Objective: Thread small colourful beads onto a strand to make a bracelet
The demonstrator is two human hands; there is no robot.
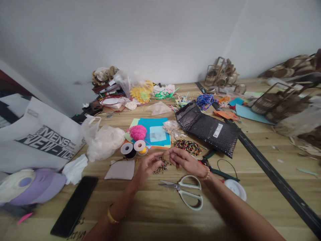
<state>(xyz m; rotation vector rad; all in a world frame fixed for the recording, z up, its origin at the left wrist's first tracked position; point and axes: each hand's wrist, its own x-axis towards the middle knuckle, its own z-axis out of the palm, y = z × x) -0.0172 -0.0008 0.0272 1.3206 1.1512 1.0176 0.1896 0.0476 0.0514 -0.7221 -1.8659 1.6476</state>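
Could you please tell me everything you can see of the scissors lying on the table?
The scissors lie flat on the wooden table, just below the two hands and touched by neither. The handles look like white or pale plastic, with two loops, the lower one larger, pointing right. The metal blades point left and are slightly parted. The right hand's wrist passes just above the upper loop.

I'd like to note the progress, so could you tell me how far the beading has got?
Done: a coiled beaded strand already lies above the hands. In hand: the left hand and right hand meet over a small pile of loose beads, apparently threading. Left: those loose beads are unstrung, and the scissors lie unused below them.
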